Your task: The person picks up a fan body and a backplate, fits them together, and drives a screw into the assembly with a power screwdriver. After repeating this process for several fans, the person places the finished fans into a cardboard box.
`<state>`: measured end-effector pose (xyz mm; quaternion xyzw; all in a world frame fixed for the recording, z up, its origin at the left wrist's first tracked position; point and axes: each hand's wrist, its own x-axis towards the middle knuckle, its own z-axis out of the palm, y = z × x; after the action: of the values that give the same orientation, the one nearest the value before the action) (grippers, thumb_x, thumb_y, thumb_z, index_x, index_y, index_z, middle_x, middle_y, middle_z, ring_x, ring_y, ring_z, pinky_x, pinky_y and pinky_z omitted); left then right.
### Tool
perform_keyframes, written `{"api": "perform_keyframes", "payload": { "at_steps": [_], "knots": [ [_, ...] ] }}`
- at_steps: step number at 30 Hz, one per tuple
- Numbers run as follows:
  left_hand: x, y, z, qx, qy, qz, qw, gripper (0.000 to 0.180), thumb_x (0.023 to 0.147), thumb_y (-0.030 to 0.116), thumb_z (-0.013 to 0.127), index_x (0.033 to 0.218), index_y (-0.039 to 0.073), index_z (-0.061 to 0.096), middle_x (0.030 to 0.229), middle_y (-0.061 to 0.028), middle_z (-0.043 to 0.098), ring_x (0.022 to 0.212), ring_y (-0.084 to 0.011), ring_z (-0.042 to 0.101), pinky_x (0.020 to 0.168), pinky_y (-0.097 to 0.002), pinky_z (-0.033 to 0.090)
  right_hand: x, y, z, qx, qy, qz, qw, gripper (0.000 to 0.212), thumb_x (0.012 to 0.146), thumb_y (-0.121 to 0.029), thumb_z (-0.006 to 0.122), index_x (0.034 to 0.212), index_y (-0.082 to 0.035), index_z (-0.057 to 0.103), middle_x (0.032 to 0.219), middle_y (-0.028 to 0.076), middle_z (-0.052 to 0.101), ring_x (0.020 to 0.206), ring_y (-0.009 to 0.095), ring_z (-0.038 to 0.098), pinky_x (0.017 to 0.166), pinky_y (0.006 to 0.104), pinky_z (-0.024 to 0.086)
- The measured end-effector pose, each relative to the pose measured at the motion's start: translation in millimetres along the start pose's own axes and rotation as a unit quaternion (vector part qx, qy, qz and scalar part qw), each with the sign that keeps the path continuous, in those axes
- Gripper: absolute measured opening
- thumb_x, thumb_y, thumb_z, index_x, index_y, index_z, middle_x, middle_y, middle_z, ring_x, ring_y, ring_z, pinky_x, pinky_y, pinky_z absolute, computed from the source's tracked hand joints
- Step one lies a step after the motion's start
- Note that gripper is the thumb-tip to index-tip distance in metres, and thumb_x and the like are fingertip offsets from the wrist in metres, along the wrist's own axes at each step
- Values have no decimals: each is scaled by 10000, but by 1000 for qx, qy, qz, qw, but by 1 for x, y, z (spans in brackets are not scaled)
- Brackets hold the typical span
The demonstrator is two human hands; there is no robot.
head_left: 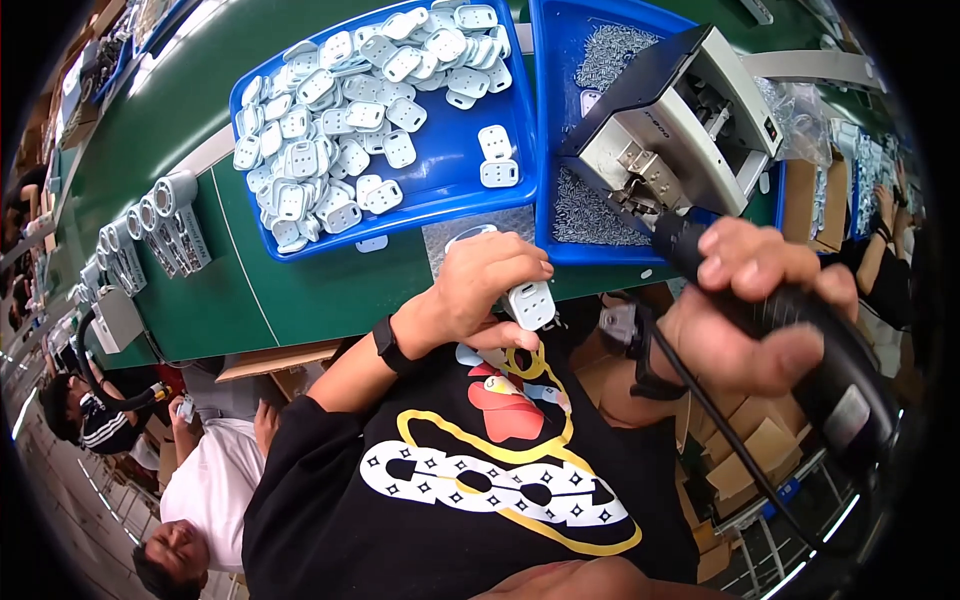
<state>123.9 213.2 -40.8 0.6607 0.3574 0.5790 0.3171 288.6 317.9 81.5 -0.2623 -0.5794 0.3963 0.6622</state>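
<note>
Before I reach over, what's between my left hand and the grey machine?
Between your left hand and the machine, the head view shows its blue tray's rim and loose screws.

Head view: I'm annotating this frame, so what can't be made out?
All in the head view:
White rounded plastic piece: palm side, hidden by the left hand's grip.
Black cylindrical power screwdriver: tip, too small against the silver and black metal machine.
Loose silver metal screws: head shapes, too small.
</note>
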Motion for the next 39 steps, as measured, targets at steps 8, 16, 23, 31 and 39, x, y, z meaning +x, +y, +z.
{"api": "perform_keyframes", "payload": {
  "at_steps": [8, 16, 23, 31, 39],
  "knots": [
    [5, -4, -1, 18, -20, -2, 1000, 612, 831, 547, 725, 1135, 37, 576, 984, -131, 683, 779, -300, 672, 637, -374, 510, -1, -5, 2, 75, -2, 128, 989, 453, 936, -468, 651, 1105, -71, 510, 729, 26, 547, 555, 147, 531, 591, 331, 453],
    [1, 0, -2, 18, -19, -9, 1000, 593, 832, 520, 733, 1149, 46, 570, 993, -116, 682, 787, -291, 670, 643, -371, 506, -2, -83, 7, 118, -205, 152, 960, 458, 928, -417, 682, 1236, -152, 470, 800, 9, 528, 600, 174, 517, 575, 331, 502],
    [6, 3, 1, 14, -28, -4, 999, 599, 833, 501, 731, 1184, 52, 545, 999, -104, 673, 790, -281, 671, 634, -364, 506, -21, -51, 27, 136, -126, 68, 980, 498, 895, -453, 720, 1121, -81, 477, 747, 1, 558, 547, 114, 533, 559, 259, 470],
    [4, 1, 1, 24, -19, 2, 1000, 584, 849, 493, 716, 1190, 51, 544, 1008, -93, 673, 788, -276, 671, 634, -362, 511, -20, -45, 26, 165, -102, 102, 976, 473, 897, -440, 722, 1103, -85, 487, 739, -7, 546, 546, 99, 526, 557, 255, 464],
    [7, 4, 5, 34, -17, 6, 999, 614, 866, 533, 669, 1211, 36, 562, 1029, -100, 677, 796, -277, 675, 656, -368, 527, -24, -46, 30, 174, -91, 99, 976, 461, 901, -427, 723, 1098, -85, 484, 739, -8, 537, 553, 102, 525, 570, 251, 458]
  ]
}}
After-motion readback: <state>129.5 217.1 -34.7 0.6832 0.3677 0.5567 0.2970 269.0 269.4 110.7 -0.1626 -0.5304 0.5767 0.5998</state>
